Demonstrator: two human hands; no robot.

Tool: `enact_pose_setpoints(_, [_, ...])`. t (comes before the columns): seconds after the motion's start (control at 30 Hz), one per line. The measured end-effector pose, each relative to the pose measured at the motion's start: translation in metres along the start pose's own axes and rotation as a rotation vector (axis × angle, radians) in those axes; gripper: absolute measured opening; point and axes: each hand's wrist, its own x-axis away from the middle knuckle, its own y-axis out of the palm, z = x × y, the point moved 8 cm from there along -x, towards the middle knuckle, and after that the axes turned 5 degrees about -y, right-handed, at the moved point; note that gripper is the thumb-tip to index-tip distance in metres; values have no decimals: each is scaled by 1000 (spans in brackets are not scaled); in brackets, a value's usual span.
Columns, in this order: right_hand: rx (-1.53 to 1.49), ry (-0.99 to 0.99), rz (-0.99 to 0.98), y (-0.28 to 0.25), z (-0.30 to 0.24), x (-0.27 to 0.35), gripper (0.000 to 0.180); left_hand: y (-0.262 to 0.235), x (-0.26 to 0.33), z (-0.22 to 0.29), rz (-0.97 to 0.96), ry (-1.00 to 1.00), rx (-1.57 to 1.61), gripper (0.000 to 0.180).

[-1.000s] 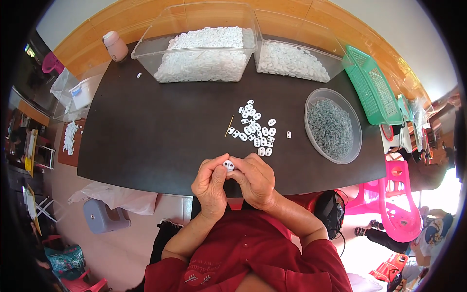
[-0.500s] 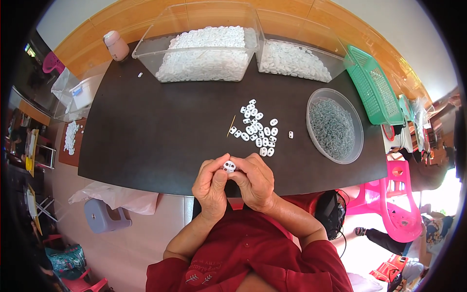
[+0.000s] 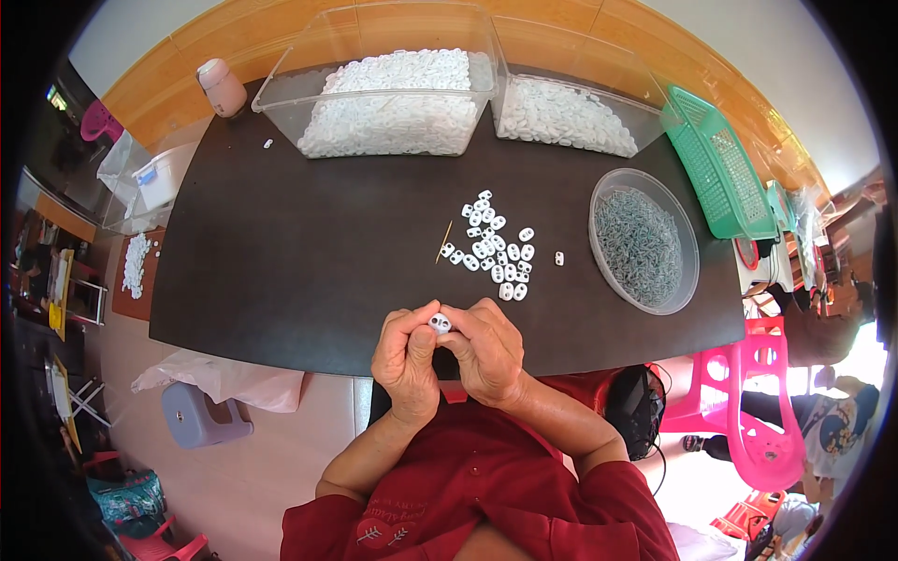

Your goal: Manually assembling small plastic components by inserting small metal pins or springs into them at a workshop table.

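a small piece in a narrow grip

the white piece [image 3: 440, 323] is pinched between the left hand [image 3: 408, 363] and the right hand [image 3: 488, 353], fingers closed on it, near the edge of the table [image 3: 281, 271]. if one thumb slips, it could perhaps drop to the floor [image 3: 271, 467].

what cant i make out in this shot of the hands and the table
All in the head view:
White two-hole piece: sides and back hidden by the pinching left hand and right hand.
Small grey pieces in the round bowl: too small and tangled to tell their exact shape.
Pale plastic sheet: upper part hidden under the table.
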Motion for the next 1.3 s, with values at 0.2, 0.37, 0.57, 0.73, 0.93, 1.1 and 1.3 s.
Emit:
enact_pose_setpoints(0.2, [5,15,-10,2,-1,1,35,-1,0,0,30,73,-71,23])
enact_pose_setpoints(0.37, [24,1,-11,3,-1,3,35,-1,1,-2,37,57,-46,23])
enact_pose_setpoints(0.57, [45,-28,9,4,-2,3,34,0,1,-6,42,18,0,22])
enact_pose_setpoints(0.73, [78,-48,14,4,-3,3,33,2,2,-7,47,-11,11,23])
enact_pose_setpoints(0.93, [110,-95,0,7,-7,-1,35,2,-2,-3,59,-71,26,20])
enact_pose_setpoints(1.1, [53,-70,-66,7,-7,-16,37,-5,-12,-5,80,-306,113,19])
enact_pose_setpoints(1.3, [25,-52,-45,-1,0,-18,38,8,-12,2,-105,-351,343,24])
